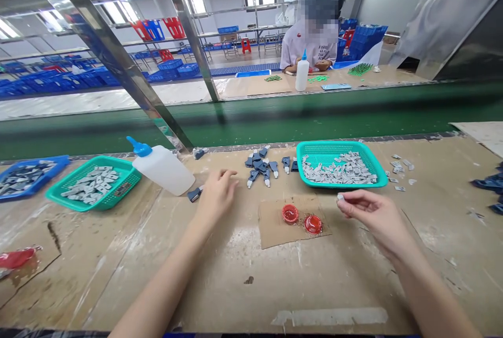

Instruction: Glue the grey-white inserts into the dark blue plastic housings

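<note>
My right hand point(367, 215) pinches a small whitish plastic piece point(340, 198) between thumb and fingertips, just below the front edge of a green basket point(341, 185) of similar light grey pieces. My left hand point(217, 194) hovers over the cardboard with loosely bent fingers apart and nothing visible in them. To its right lies a pile of dark grey plastic parts point(257, 162) with white tips. One more dark part point(194, 194) sits beside my left wrist. Between my hands, two red caps point(290, 214) with shiny liquid in them stand on a cardboard piece point(271, 236).
A white squeeze bottle point(165, 170) with a blue nozzle leans at left, near another green basket point(126, 191) and a blue tray point(58, 162). Loose pieces point(397, 166) lie to the right. Beyond the green conveyor belt point(255, 123), a person point(306, 50) sits at work.
</note>
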A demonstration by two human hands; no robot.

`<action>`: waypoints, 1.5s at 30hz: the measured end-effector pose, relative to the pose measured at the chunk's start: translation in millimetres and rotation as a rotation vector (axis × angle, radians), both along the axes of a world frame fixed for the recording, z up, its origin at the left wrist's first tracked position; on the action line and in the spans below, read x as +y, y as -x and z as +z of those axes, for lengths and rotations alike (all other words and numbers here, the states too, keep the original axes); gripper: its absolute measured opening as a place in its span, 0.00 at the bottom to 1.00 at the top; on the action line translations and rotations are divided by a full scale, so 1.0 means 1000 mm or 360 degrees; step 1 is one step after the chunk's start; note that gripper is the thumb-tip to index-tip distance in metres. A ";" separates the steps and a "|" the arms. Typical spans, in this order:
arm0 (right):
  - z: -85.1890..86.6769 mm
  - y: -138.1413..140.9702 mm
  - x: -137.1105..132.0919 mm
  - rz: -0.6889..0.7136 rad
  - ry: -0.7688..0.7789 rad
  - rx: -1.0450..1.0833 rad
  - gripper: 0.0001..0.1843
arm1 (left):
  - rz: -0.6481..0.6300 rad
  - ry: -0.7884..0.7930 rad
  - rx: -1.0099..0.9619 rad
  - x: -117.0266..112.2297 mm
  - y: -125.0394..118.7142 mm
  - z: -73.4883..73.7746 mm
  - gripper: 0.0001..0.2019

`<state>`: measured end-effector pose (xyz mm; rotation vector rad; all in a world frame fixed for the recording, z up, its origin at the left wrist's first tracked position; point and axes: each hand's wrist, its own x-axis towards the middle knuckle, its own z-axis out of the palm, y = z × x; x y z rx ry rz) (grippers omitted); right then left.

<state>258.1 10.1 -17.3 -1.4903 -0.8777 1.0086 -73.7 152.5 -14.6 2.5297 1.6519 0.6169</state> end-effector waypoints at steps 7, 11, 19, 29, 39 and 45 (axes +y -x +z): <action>-0.029 0.040 -0.028 -0.0086 0.0067 0.0387 0.18 | -0.0084 0.0100 -0.0207 0.010 -0.045 -0.021 0.12; -0.025 0.050 -0.027 -0.0076 0.0071 0.0357 0.17 | -0.0062 0.0107 -0.0429 0.005 -0.041 -0.027 0.08; -0.024 0.050 -0.024 0.0018 0.0101 0.0236 0.18 | 0.0132 0.0291 -0.1160 -0.031 -0.027 -0.001 0.18; -0.024 0.048 -0.024 0.0051 0.0087 0.0216 0.16 | 0.0650 0.1086 -0.2700 -0.090 -0.033 0.027 0.07; -0.019 0.048 -0.024 0.0024 0.0101 0.0279 0.17 | 0.0455 0.1299 -0.2647 -0.123 -0.043 0.021 0.24; -0.001 0.053 -0.035 0.0051 0.0017 0.0412 0.12 | 0.0323 0.1346 -0.2496 -0.142 -0.073 0.012 0.13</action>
